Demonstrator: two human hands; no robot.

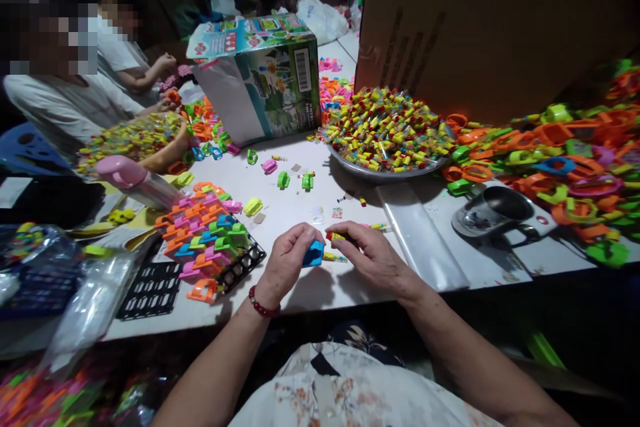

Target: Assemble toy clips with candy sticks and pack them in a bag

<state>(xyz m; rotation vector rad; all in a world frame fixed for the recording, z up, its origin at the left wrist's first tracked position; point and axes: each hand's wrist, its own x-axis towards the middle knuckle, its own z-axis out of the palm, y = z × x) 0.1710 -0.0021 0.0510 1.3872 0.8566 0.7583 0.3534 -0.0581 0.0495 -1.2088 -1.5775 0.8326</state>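
Note:
My left hand [289, 259] pinches a small blue plastic toy piece [313, 254] over the near part of the white table. Just to its right, my right hand [374, 255] holds a small yellow-and-red tube [336, 235] between thumb and fingertips, apart from the blue piece. Another yellow tube [335, 257] lies on the table below and between the hands. Beyond them are small green pieces [283, 179], a pink piece [269, 167] and a yellow-green piece [253, 206]. Left of my hands, a black plastic rack [245, 265] bears rows of colourful plastic pieces [207, 233].
A metal bowl [390, 175] heaped with yellow tubes stands beyond my right hand. Clear plastic bags [425, 240] and a mug [493, 213] lie to the right, near piled plastic pieces [565, 167]. A printed carton [280, 83] and brown cardboard box [465, 33] stand behind. Two people sit left.

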